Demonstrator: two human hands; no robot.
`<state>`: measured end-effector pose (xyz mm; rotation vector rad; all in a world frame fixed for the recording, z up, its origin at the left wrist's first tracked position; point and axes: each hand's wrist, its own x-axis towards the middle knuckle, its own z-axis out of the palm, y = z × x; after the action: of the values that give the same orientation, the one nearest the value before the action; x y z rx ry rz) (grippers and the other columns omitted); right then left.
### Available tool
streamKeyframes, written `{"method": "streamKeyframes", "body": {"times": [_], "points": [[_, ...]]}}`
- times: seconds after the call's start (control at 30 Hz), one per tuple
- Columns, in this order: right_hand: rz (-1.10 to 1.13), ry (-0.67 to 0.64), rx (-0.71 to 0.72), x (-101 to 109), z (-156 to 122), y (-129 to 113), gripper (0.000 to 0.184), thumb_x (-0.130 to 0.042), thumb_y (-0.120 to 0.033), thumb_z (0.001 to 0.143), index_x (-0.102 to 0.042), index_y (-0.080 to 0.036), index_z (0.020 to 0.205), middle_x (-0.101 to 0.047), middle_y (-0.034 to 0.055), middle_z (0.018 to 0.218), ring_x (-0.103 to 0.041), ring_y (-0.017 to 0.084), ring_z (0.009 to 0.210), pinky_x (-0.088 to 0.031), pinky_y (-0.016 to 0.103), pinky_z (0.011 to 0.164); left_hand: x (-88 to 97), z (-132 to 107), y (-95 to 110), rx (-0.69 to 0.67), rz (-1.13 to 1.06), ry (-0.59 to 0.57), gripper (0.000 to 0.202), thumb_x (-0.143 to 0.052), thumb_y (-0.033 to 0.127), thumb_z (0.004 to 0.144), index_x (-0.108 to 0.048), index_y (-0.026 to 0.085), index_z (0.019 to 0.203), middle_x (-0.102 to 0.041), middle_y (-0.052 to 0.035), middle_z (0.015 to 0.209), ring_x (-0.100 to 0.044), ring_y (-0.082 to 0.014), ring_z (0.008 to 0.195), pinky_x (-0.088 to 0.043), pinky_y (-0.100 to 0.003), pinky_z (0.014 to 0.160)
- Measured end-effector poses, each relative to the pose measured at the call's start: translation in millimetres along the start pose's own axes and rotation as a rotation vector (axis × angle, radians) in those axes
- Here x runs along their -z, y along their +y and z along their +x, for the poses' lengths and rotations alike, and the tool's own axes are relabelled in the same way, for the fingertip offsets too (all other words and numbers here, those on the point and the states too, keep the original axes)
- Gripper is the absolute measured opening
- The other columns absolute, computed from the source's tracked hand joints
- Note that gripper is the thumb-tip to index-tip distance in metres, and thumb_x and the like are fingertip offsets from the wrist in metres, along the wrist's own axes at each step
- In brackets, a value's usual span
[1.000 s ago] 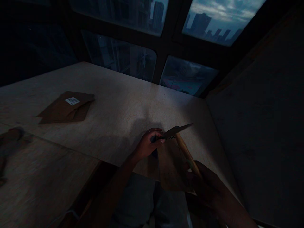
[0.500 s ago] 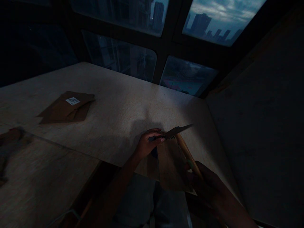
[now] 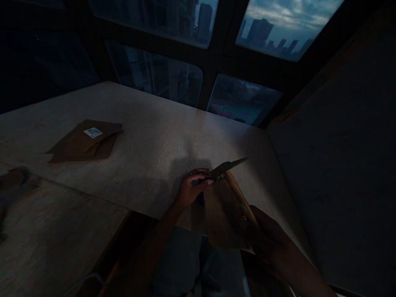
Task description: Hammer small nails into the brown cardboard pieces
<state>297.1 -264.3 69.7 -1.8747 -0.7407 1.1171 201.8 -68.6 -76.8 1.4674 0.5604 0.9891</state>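
Note:
The scene is dim. My right hand [image 3: 262,231] is wrapped round the wooden handle of a tool [image 3: 239,192], which slants up and left. At its top is a flat, dark, blade-like piece [image 3: 224,168] with a pointed right end and a jagged lower edge. Whether this piece is fixed to the handle I cannot tell. My left hand [image 3: 192,187] pinches the left end of the dark piece between thumb and fingers. Beneath both hands a brown flat sheet [image 3: 219,214], like cardboard, lies at the table's near edge; shadow hides part of it.
Flat brown cardboard pieces [image 3: 83,142] with a white label lie on the pale table [image 3: 148,132], back left. A blurred brown object [image 3: 15,177] sits at the left edge. Dark-framed windows [image 3: 154,70] stand behind the table, and a dark wall [image 3: 340,165] rises at the right.
The tool's handle and the dark piece have shifted slightly up and left, with my right hand. My left hand stays nearly in place, still at the dark piece's end.

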Motion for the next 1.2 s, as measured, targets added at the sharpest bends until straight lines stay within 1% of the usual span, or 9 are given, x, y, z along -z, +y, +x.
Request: {"method": "streamKeyframes", "body": {"times": [0.17,0.27,0.37,0.5,0.67,0.8,1.0,1.13,1.2], "points": [[0.046,-0.019,0.039,-0.7,4.9,-1.8,0.045,-0.063,-0.059,0.087,-0.07,-0.019,0.105,-0.061,0.0033,0.076,-0.063,0.025,0.088,-0.053,0.033,0.078,-0.7,0.3,-0.5,0.012,0.02,0.015,0.018,-0.08,0.041,0.075,-0.078,0.022,0.075,-0.075,-0.0092,0.115,-0.07,-0.0231,0.107,-0.055,-0.04,0.097],[0.028,-0.041,0.07,1.2,5.3,-2.0,0.045,-0.064,-0.061,0.086,-0.07,-0.019,0.103,-0.062,0.0028,0.076,-0.063,0.023,0.082,-0.053,0.029,0.071,-1.8,0.0,-0.2,0.007,0.017,0.024,0.018,-0.08,0.04,0.076,-0.078,0.022,0.074,-0.075,-0.0088,0.114,-0.071,-0.0222,0.104,-0.056,-0.038,0.095],[-0.012,-0.033,0.028,3.6,2.1,-2.3,0.047,-0.06,-0.061,0.089,-0.07,-0.019,0.105,-0.059,0.0017,0.071,-0.06,0.02,0.071,-0.051,0.027,0.062,-2.9,-1.0,-1.8,0.007,0.006,0.051,0.019,-0.081,0.039,0.074,-0.076,0.021,0.071,-0.076,-0.009,0.112,-0.071,-0.022,0.102,-0.058,-0.038,0.092],[-0.072,0.004,0.021,4.5,-0.7,-0.3,0.046,-0.06,-0.06,0.089,-0.07,-0.02,0.107,-0.054,-0.0008,0.063,-0.06,0.021,0.069,-0.052,0.03,0.065,-3.3,-1.9,-5.0,0.015,-0.002,0.07,0.02,-0.082,0.039,0.072,-0.076,0.021,0.069,-0.076,-0.0089,0.113,-0.072,-0.0225,0.102,-0.059,-0.038,0.091],[-0.113,-0.045,0.068,4.1,7.5,5.1,0.046,-0.061,-0.061,0.088,-0.07,-0.02,0.107,-0.069,0.0056,0.084,-0.065,0.026,0.087,-0.054,0.033,0.078,-2.0,-2.4,-5.5,0.033,-0.005,0.066,0.021,-0.083,0.04,0.072,-0.077,0.021,0.069,-0.076,-0.0095,0.112,-0.072,-0.0233,0.102,-0.059,-0.038,0.091],[-0.134,-0.053,0.049,7.1,9.5,3.0,0.048,-0.06,-0.062,0.088,-0.071,-0.022,0.112,-0.072,0.0078,0.095,-0.067,0.028,0.092,-0.055,0.034,0.083,-1.0,-2.4,-5.1,0.061,-0.017,0.041,0.018,-0.084,0.038,0.071,-0.079,0.02,0.072,-0.075,-0.0109,0.115,-0.072,-0.025,0.105,-0.058,-0.039,0.094],[-0.019,-0.027,0.006,5.9,6.1,0.3,0.05,-0.062,-0.061,0.087,-0.069,-0.021,0.116,-0.063,0.001,0.068,-0.067,0.023,0.078,-0.056,0.032,0.077,-1.9,-1.6,-6.7,0.085,-0.045,0.052,0.021,-0.085,0.039,0.068,-0.077,0.02,0.069,-0.076,-0.0098,0.115,-0.072,-0.0249,0.104,-0.059,-0.039,0.092],[0.034,-0.118,-0.018,1.9,10.8,1.1,0.055,-0.064,-0.063,0.085,-0.067,-0.02,0.119,-0.069,0.0062,0.089,-0.066,0.023,0.083,-0.055,0.033,0.077,-1.0,-2.4,-3.4,0.137,-0.076,0.016,0.019,-0.083,0.037,0.07,-0.081,0.019,0.076,-0.075,-0.0107,0.116,-0.069,-0.0256,0.11,-0.055,-0.037,0.097],[0.04,-0.121,-0.035,1.9,11.1,0.9,0.057,-0.065,-0.063,0.084,-0.067,-0.019,0.119,-0.069,0.0072,0.091,-0.065,0.023,0.085,-0.055,0.032,0.076,-0.6,-2.8,-1.0,0.147,-0.092,0.003,0.018,-0.082,0.035,0.071,-0.082,0.019,0.079,-0.075,-0.0108,0.114,-0.069,-0.0256,0.11,-0.054,-0.036,0.099]]}}
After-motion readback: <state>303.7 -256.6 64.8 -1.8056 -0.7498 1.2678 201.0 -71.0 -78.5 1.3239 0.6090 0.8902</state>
